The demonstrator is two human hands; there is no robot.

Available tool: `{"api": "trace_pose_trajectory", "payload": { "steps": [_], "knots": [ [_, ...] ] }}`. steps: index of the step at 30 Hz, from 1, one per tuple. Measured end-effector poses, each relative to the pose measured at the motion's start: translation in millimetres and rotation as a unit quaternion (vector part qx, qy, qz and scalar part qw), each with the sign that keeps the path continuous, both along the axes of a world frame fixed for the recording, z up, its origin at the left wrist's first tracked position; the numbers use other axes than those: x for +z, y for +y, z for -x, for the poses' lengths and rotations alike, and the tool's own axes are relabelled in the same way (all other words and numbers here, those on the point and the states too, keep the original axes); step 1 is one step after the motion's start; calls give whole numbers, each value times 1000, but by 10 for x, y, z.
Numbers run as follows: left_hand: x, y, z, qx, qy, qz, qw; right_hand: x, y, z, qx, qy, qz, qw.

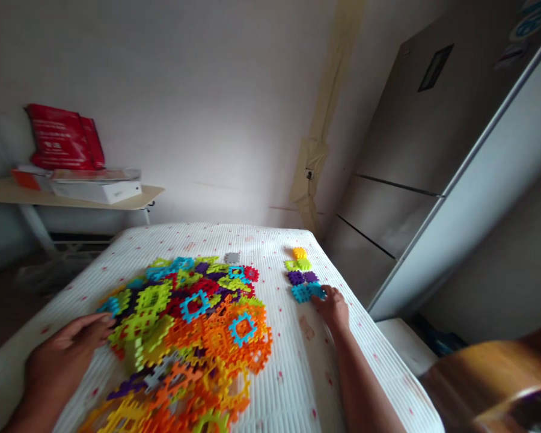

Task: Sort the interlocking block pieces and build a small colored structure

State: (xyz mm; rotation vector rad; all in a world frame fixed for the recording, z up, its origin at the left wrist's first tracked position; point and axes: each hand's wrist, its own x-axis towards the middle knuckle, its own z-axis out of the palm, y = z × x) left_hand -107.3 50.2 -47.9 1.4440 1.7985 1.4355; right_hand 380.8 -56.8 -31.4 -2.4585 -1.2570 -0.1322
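Observation:
My right hand (333,307) is at the right of the table, fingers closed on the edge of a blue toothed building piece (316,291). Another blue piece (300,293) lies against it on the left. Behind them are two purple pieces (296,277), then light green pieces (303,264) and a yellow piece (299,252), in short rows. My left hand (65,352) is at the left edge of a heap of mixed toothed pieces (216,337). Its thumb and forefinger come together beside a small blue piece (112,305); whatever they pinch is hidden.
The table (293,373) has a white ribbed cover with small red marks. A grey piece (232,257) lies behind the heap. A fridge (401,174) stands at right, with a wooden chair back (500,373) nearer. A side table (4,191) at left bears boxes and a red bag (63,141).

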Motion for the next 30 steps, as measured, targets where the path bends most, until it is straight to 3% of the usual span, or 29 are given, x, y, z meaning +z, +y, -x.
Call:
{"api": "trace_pose_trajectory", "payload": {
  "steps": [3,12,21,30],
  "knots": [
    [58,-61,-16,-23,-9,30,999,6,-7,7,8,9,6,1000],
    [85,-67,13,45,175,-53,982,-185,19,-168,29,-21,17,999],
    [-18,78,25,56,268,52,960,-95,3,-229,40,24,-179,983],
    [41,10,25,47,260,55,963,-83,13,-171,63,19,-246,967]
  ]
}}
